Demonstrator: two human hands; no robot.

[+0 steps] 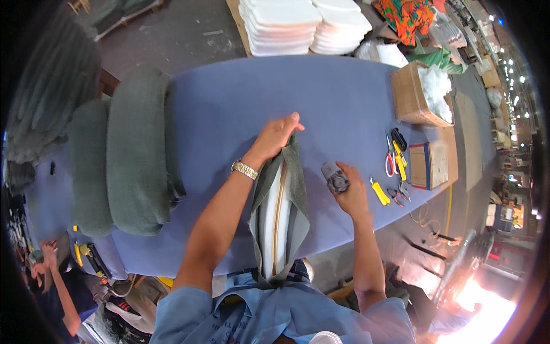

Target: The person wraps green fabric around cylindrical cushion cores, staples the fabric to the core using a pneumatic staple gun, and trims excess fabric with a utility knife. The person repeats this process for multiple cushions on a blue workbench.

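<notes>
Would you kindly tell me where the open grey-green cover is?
In the head view, the cover is mid-picture across the near edge of the blue table, its far end at the left hand.

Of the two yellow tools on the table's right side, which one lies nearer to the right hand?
The yellow tool closer to the front edge of the table; the other yellow tool lies farther from the right hand, beside the red-handled scissors.
</notes>
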